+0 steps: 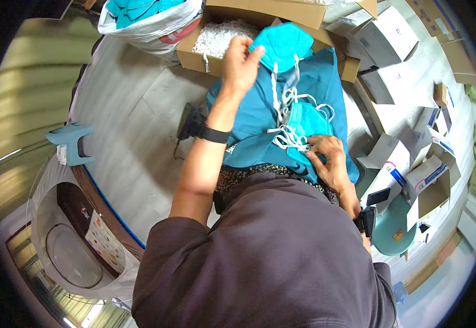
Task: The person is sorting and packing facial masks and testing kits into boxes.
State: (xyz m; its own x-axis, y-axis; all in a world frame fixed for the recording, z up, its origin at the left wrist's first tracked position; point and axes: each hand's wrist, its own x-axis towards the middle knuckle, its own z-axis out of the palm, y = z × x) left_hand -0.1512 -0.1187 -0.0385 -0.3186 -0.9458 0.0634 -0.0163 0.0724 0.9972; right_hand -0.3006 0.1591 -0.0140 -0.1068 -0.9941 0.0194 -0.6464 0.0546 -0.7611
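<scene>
Out over the far side of my lap, my left hand (240,66) pinches the left edge of a teal cup-shaped face mask (284,46). White elastic straps (276,90) trail down from it. More teal masks (308,120) lie on the blue-green cloth (251,120) spread over my lap, their white straps bunched together (290,139). My right hand (330,158) is closed at the lower edge of these masks, thumb and fingers against the mask and strap ends. How many masks lie there I cannot tell.
Beyond the cloth stands an open cardboard box (194,57) with a heap of white straps (221,37). A white sack of teal masks (149,24) is left of it. Several white cartons (387,35) stand at the right, near a green stool (394,227). A light-blue stool (74,143) stands far left.
</scene>
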